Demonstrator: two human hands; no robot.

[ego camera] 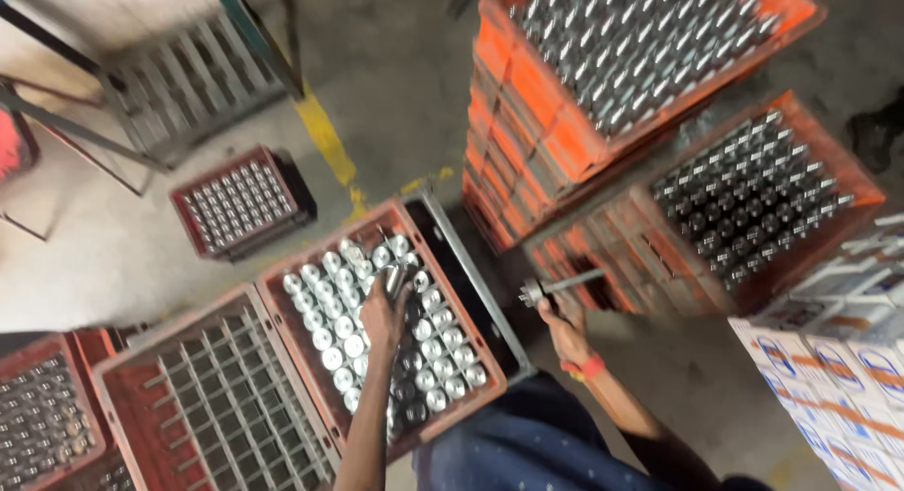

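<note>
Left hand (381, 314) gripping a shiny metal part (394, 279) over a red crate (311, 359) of like parts, right hand (565, 323) clasping a flanged metal rod (556, 286), stacked orange crates (527, 124) beyond.

Orange crates (565, 124), silver metal parts (377, 331)

A full crate (468, 345) sits between an empty crate (122, 383) on its left and stacked crates (527, 124) on its right.
</note>
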